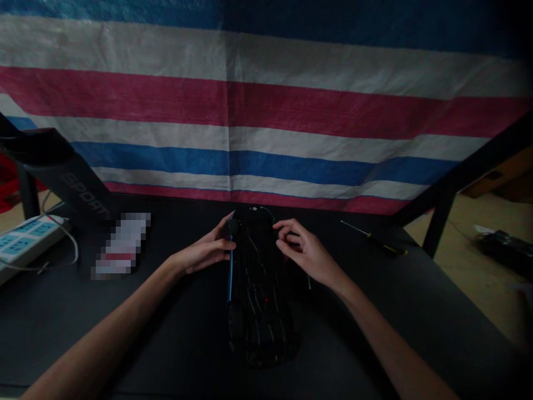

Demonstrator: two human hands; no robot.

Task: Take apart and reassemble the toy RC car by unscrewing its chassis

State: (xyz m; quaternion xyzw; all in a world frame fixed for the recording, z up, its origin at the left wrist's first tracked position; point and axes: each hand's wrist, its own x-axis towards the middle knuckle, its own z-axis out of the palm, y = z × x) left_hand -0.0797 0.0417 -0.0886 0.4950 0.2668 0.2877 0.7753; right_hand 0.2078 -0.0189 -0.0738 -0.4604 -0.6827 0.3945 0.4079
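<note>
A dark toy car [260, 278] lies wheels-up on the black surface, its underside facing me and a strip of blue body showing along the left edge. A small red dot shows on its underside. My left hand [210, 247] grips the car's far left side, thumb on the edge and fingers along the flank. Beside the far right wheel area is my right hand [302, 247], its fingers loosely bent and thumb and index apart. Those fingertips are at the car's right edge; the dark hides whether they touch it. A thin, pale object [309, 283] shows below my right wrist.
A screwdriver [385, 245] with a black and yellow handle lies to the right. At left are a blurred-out packet or device [122, 244], a white power strip [31, 236] with a cable, and a dark post [79, 180] marked SPORT. A striped tarp [266, 105] hangs behind.
</note>
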